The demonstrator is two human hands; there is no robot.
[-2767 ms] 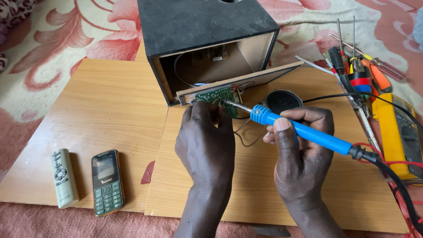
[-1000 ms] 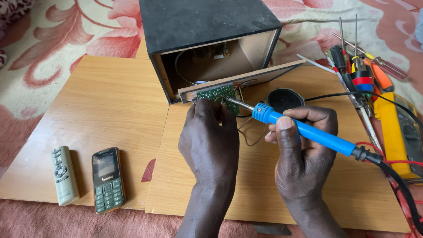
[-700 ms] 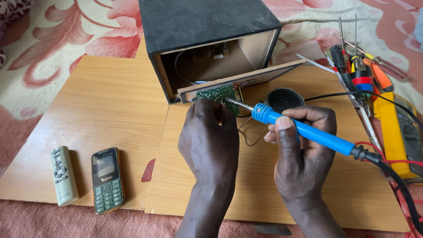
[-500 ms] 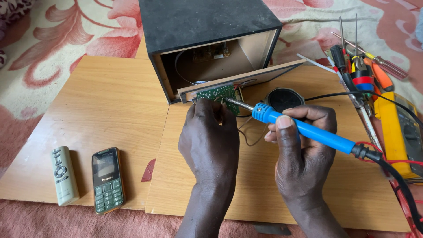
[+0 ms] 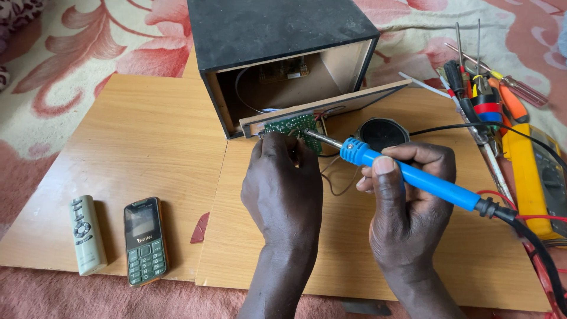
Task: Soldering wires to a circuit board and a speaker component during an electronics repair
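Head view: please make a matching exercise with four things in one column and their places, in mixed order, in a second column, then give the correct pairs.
Things:
1. soldering iron
2. phone
3. circuit board
4. screwdrivers

Places:
A. at the open box's front edge, under the left hand's fingertips
B. far right, beside the yellow meter
C. in the right hand's grip
D. near left, next to the small remote

Pairs: 1-C, 2-D, 3-A, 4-B
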